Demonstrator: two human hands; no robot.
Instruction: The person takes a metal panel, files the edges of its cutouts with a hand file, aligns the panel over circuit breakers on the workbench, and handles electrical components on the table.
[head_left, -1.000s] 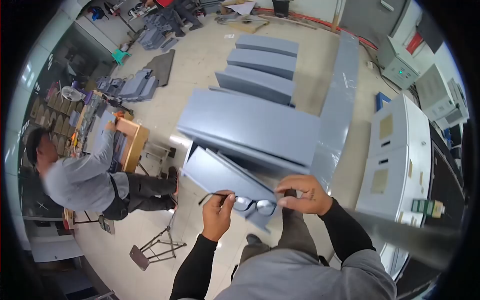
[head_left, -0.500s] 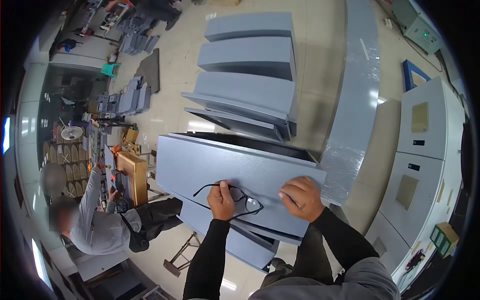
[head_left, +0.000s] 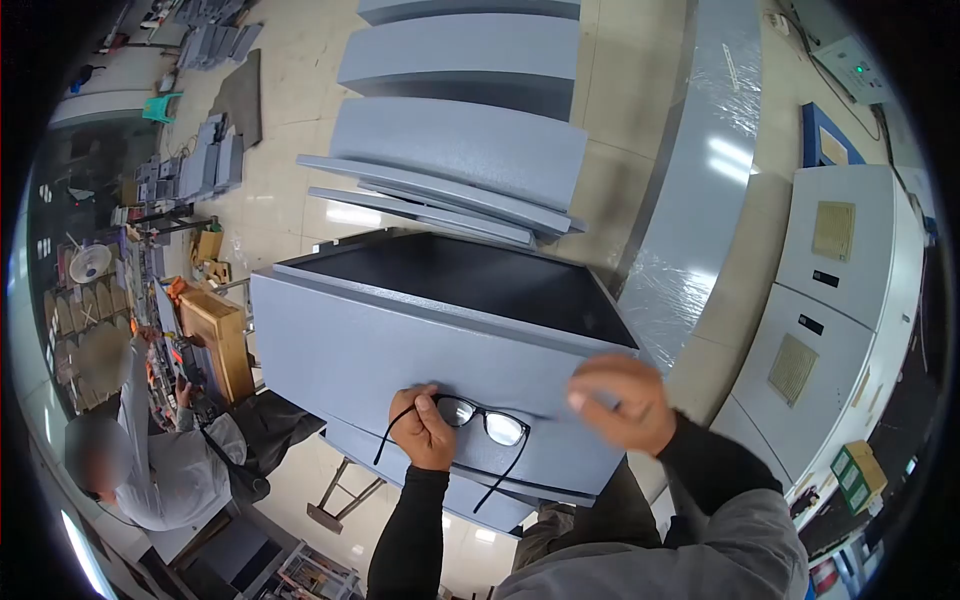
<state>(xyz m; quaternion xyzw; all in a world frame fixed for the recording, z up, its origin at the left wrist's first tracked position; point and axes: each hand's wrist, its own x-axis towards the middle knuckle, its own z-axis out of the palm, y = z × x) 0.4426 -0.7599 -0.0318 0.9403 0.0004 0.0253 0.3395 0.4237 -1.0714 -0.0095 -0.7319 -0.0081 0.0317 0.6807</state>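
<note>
My left hand [head_left: 424, 430] is closed on a pair of black-framed glasses [head_left: 503, 428], pinching them near one hinge. Both temples hang unfolded and the lenses point up. Right of the glasses, my right hand [head_left: 622, 402] is raised and slightly blurred, its fingers curled, with nothing visible in it and not touching the glasses. Beneath both hands lies the grey panel [head_left: 340, 345] of a large metal cabinet, whose dark interior [head_left: 480, 285] shows beyond the panel's far edge.
More grey metal cabinets [head_left: 460, 50] stand in a row ahead. A plastic-wrapped grey panel [head_left: 690, 200] lies on the floor. White cabinets [head_left: 830, 300] stand at the right. At the left, another person [head_left: 180, 475] works beside a wooden box [head_left: 215, 335]. A folding stool [head_left: 325, 515] stands lower left.
My right hand has come away from the glasses, which now hang from my left hand alone. The view has shifted toward the large cabinet, and its dark opening shows wider.
</note>
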